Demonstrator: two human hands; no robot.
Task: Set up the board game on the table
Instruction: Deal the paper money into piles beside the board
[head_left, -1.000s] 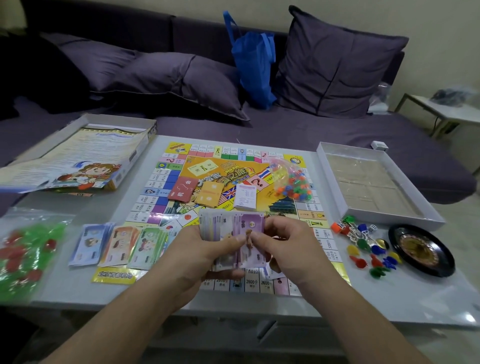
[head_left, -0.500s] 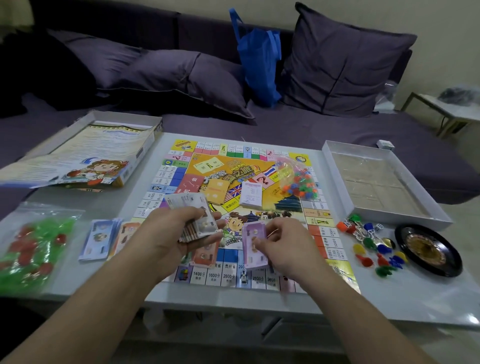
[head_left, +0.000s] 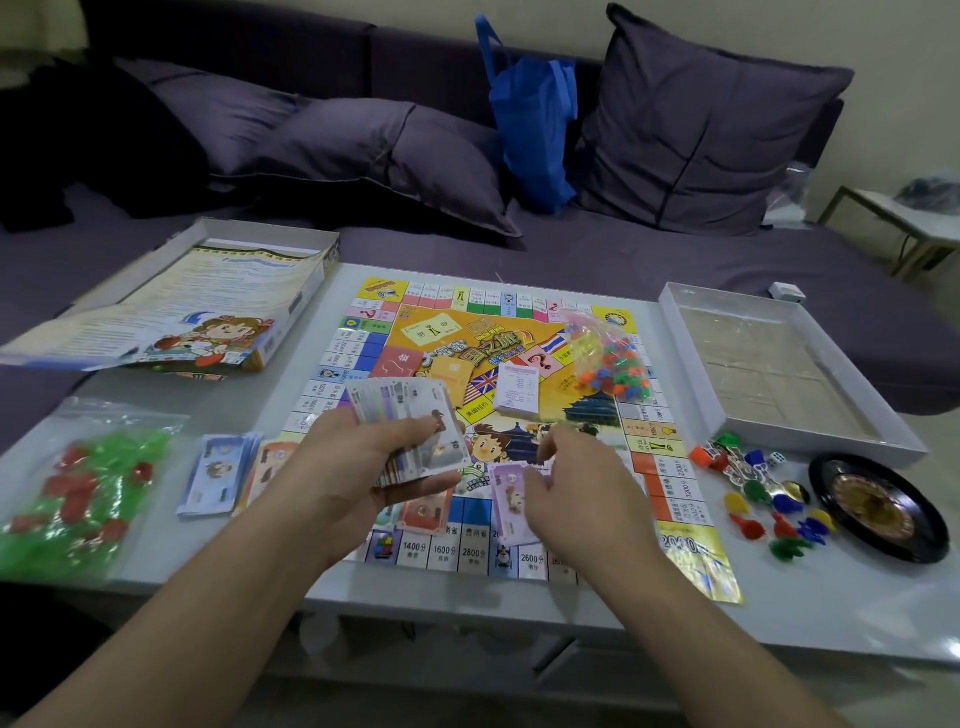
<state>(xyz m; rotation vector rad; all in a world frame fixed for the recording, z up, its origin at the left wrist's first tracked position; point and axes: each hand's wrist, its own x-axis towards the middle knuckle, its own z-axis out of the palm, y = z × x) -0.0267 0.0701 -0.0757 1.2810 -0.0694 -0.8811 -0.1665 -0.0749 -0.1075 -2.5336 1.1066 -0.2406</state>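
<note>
Left hand (head_left: 358, 457) gripped a fanned stack of play money (head_left: 410, 431); right hand (head_left: 576, 483), just beside it, pinched a purple note (head_left: 506, 499) (over the board (head_left: 519, 332)).

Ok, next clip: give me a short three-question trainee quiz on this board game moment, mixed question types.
1. True or false: the left hand holds a fanned stack of play money.
2. Which side of the game board has the roulette wheel? A) person's left B) person's right C) on the board
3. Fill in: the right hand is over a ______ banknote lying on the board.

Key: 1 true; 2 B; 3 purple. Whether the right hand actually grips that banknote cannot be told.
</note>
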